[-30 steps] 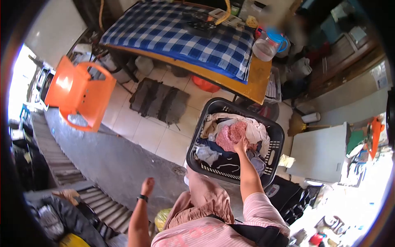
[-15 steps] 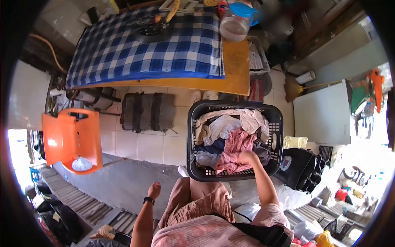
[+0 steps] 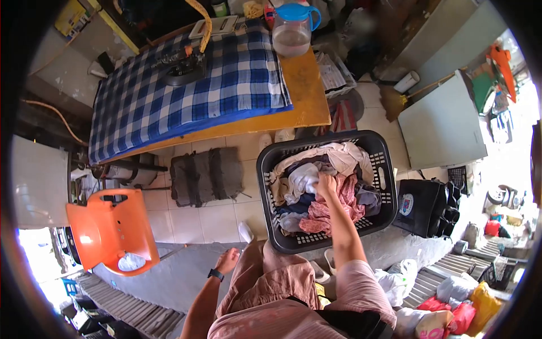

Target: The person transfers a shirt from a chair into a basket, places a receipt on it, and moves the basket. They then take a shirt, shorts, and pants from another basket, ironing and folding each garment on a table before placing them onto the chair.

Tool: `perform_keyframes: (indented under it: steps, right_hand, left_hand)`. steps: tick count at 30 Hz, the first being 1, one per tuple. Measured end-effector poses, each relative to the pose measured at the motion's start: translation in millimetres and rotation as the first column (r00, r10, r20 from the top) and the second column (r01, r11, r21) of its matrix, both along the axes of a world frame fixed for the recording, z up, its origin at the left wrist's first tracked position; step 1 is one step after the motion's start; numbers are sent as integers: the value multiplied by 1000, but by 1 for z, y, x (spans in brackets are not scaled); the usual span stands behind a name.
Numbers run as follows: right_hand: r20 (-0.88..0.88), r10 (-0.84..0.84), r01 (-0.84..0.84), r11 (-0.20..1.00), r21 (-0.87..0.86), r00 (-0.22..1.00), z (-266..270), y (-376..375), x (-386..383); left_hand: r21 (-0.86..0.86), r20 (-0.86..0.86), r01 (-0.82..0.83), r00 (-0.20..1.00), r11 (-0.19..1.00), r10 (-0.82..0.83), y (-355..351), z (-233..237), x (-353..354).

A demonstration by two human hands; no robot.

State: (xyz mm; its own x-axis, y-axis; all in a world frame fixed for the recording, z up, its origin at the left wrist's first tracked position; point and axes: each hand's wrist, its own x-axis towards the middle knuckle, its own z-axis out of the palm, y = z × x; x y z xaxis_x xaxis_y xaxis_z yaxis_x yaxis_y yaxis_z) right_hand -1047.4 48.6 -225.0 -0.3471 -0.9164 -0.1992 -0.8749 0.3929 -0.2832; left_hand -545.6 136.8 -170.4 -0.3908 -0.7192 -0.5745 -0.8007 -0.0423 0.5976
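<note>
A black plastic laundry basket full of crumpled clothes stands on the floor in front of my knees. My right hand reaches into it, its fingers closed on a white cloth near the middle of the pile. Just below that hand lies a pink patterned garment. Cream cloth drapes along the far side, with dark and grey pieces around it. My left hand, a dark watch at its wrist, hovers beside my knee, loosely curled with nothing visible in it.
A wooden table with a blue checked cloth and a blue-lidded pitcher stands beyond the basket. An orange chair is at left, a grey mat on the tiles. A black bag sits right of the basket.
My right hand has moved from the pink garment, up and left, to the white cloth. The pink garment lies shifted to the right. My view has turned slightly; my left hand stays near my knee.
</note>
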Motion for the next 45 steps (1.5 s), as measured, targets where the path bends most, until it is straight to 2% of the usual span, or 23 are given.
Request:
perform_keyframes:
  steps: [2, 7, 10, 11, 12, 14, 15, 16, 18, 21, 22, 24, 26, 30, 31, 32, 33, 34, 36, 38, 40, 42, 45]
  right_hand:
    - [30, 46, -51, 983, 178, 998, 56, 27, 21]
    - [38, 95, -100, 981, 166, 995, 53, 115, 31]
    - [358, -121, 238, 922, -305, 926, 18, 120, -1]
    - [709, -336, 509, 860, -37, 620, 105, 100, 13]
    - [940, -99, 685, 710, -163, 325, 174, 77, 37]
    - [753, -219, 632, 708, -315, 621, 237, 53, 35]
    - [278, -236, 346, 810, -473, 931, 250, 41, 28]
    - [437, -144, 327, 865, -381, 888, 306, 27, 48]
    - [910, 25, 714, 612, -341, 413, 354, 0, 97]
    - [673, -201, 425, 886, -185, 711, 386, -34, 117]
    - [889, -118, 635, 742, -217, 442, 388, -46, 145]
    - [989, 146, 683, 721, -116, 13, 410, -64, 189]
    - [982, 180, 603, 790, -108, -60, 428, -77, 221]
    - [927, 222, 209, 934, -292, 304, 479, -98, 286]
    - [864, 406, -99, 913, -395, 297, 487, -111, 286]
    - [875, 434, -131, 900, -415, 213, 490, -125, 293]
    - [905, 389, -18, 920, -391, 174, 492, -138, 295]
    - [930, 344, 94, 929, -357, 130, 495, -153, 297]
    - [780, 606, 248, 788, -563, -158, 509, -197, 315]
    - [318, 885, -458, 451, -766, 340, 488, -264, 311]
    - [394, 811, -680, 580, -449, 431, 458, -290, 348]
    - [458, 816, -698, 554, -453, 351, 433, -356, 346]
    - [670, 729, -527, 628, -573, 139, 460, -453, 344]
  left_hand:
    - [7, -39, 9, 999, 1000, -8, -2, 6, 12]
    - [27, 3, 97, 995, 995, -98, -13, -7, 65]
    - [6, 58, 149, 987, 989, -149, -33, -34, 107]
    - [39, 31, 104, 994, 994, -105, -40, -34, 119]
    - [76, 6, 64, 998, 995, -65, -46, -33, 127]
    - [76, -19, 8, 1000, 997, -7, -61, -24, 139]
    - [79, -31, -40, 999, 996, 42, -71, -22, 143]
    - [79, -48, -90, 994, 993, 93, -83, -21, 146]
    - [26, -172, -60, 983, 998, 64, -106, -29, 149]
    - [31, -433, -28, 901, 999, 39, -141, -36, 143]
    - [47, -512, 7, 859, 999, 18, -155, -16, 129]
    - [-24, -577, 101, 811, 995, -96, -183, 65, 89]
    - [-149, -585, 141, 785, 979, -202, -202, 145, 51]
    - [-513, -724, -239, 637, 824, -265, -236, 228, 1]
    - [-652, -607, -108, 668, 750, -431, -256, 230, 2]
    - [-762, -463, 29, 673, 647, -577, -274, 242, 3]
    - [-568, -756, -219, 520, 794, -397, -284, 253, 5]
    - [-536, -731, -72, 539, 841, -419, -298, 267, 24]
    - [-124, -920, -142, 387, 982, -60, -315, 279, 45]
    - [-38, -979, -376, 200, 926, 41, -332, 300, 57]
    - [56, -998, -476, -52, 878, 36, -369, 312, 78]
    - [1, -989, -742, 99, 670, 110, -414, 323, 103]
    - [321, -943, -749, -196, 580, 268, -489, 360, 131]
